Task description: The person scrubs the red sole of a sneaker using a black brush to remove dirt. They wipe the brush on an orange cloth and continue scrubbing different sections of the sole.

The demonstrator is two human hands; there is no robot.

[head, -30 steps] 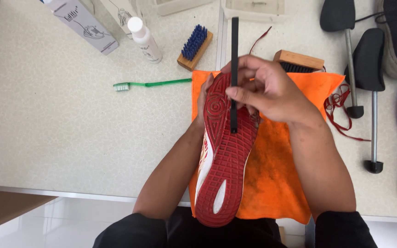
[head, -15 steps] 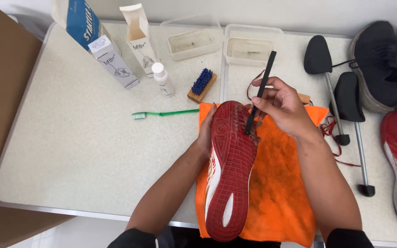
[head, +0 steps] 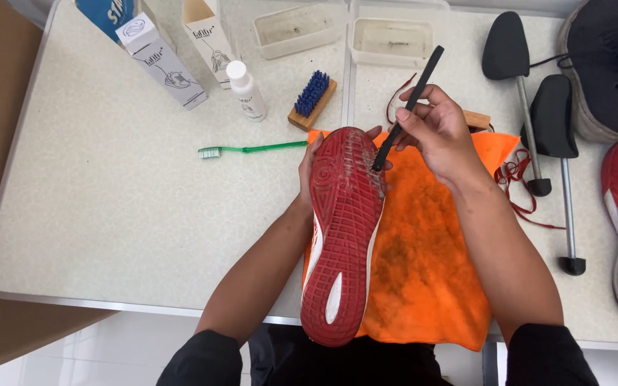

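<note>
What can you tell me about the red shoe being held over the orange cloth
The red shoe is turned sole up, toe pointing away from the person, heel nearest them. Its sole is red rubber-like tread with a ringed pattern near the toe and a white oval patch near the heel; a white side edge shows. The left hand grips it from underneath near the toe. The right hand presses a black brush against the sole's right edge. It hangs over the orange cloth.

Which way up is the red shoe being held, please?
Sole up: the red shoe's treaded underside faces the camera, above the orange towel.
</note>
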